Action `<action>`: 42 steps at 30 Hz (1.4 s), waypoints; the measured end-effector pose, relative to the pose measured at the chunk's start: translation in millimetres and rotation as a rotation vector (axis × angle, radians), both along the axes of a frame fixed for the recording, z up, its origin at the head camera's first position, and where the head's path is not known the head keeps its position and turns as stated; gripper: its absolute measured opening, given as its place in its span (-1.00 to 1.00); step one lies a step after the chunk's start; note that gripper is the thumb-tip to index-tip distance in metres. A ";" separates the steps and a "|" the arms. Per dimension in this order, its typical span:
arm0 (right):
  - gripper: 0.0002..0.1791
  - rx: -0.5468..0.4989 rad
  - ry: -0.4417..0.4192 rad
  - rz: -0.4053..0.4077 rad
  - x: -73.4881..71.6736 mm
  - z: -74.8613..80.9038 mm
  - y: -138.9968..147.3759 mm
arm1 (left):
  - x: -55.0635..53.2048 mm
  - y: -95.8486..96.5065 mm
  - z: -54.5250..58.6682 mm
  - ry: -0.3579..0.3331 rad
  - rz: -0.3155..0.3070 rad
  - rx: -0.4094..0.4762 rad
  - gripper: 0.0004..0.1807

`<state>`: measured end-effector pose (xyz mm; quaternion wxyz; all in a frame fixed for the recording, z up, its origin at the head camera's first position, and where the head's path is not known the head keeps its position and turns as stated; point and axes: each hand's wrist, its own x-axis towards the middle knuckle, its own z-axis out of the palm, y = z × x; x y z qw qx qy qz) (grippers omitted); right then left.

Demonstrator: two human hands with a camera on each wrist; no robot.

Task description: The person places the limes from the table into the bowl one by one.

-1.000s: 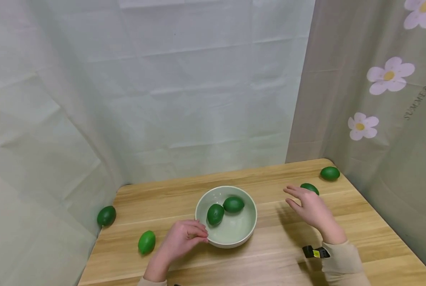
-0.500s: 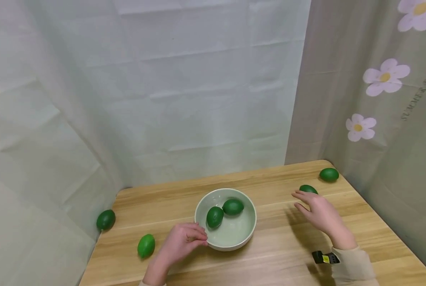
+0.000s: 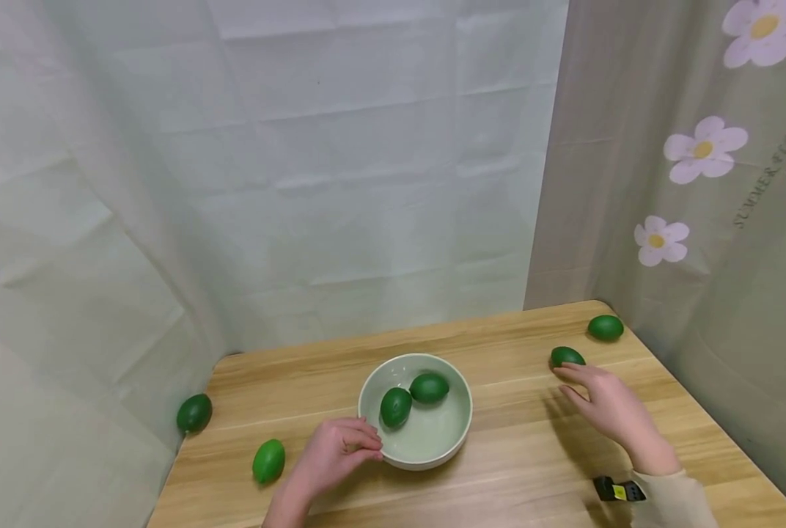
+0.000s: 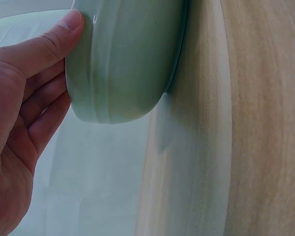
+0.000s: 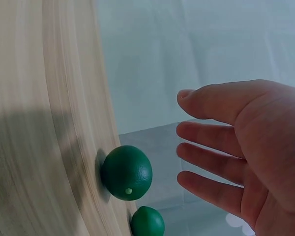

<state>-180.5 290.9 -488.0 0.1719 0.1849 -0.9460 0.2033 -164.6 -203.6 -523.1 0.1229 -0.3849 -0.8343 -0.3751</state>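
Note:
A pale green bowl [image 3: 418,460] stands on the table with two dark green limes [image 3: 396,408] inside. At its near left side, my left hand [image 3: 332,453] pinches the rim; the left wrist view shows the thumb [image 4: 71,22] outside against the bowl wall [image 4: 128,64]. My right hand [image 3: 607,405] hovers over the table on the right, fingers spread and relaxed, holding nothing. Just beyond its fingertips lies a dark green lime [image 3: 567,356], partly covered in the head view. The right wrist view shows a gap between this lime [image 5: 127,173] and the fingers [image 5: 206,189].
Another lime [image 3: 605,328] lies near the far right corner of the wooden table [image 3: 498,477]. On the left are a brighter green lime [image 3: 269,461] and a dark one [image 3: 194,413] at the table's edge. Curtains [image 3: 380,183] hang behind and at both sides.
My right hand has moved rightward, closer to the nearer right-hand lime. My left hand keeps its hold on the bowl rim. The whole head view has shifted slightly.

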 end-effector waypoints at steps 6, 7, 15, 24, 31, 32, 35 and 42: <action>-0.64 -0.009 0.010 -0.004 1.9 -0.6 1.4 | 0.4 -0.1 -1.9 0.016 0.002 0.002 -0.85; -0.64 -0.010 0.007 -0.005 2.1 -0.6 1.4 | 0.4 -0.2 -2.2 0.018 0.003 0.004 -0.85; -0.63 -0.014 -0.018 -0.006 0.3 0.7 2.8 | -1.0 -0.6 -1.9 0.005 0.006 0.004 -0.85; -0.57 -0.018 -0.046 -0.032 -5.9 5.1 6.2 | 0.5 -1.0 -2.4 0.003 0.006 0.009 -0.85; -0.54 -0.025 -0.069 -0.082 -11.0 3.9 10.3 | 1.3 -1.6 -2.2 -0.002 0.006 0.017 -0.84; -0.54 -0.029 -0.072 -0.091 -11.2 3.6 10.8 | 1.4 -1.8 -2.2 -0.001 0.006 0.018 -0.84; -0.53 -0.041 -0.082 -0.120 -10.9 1.8 12.1 | 1.8 -2.3 -2.6 0.001 0.008 0.013 -0.85; -0.52 -0.080 -0.064 -0.170 -6.6 -1.0 13.3 | 1.2 -1.7 -1.6 0.001 0.015 -0.012 -0.85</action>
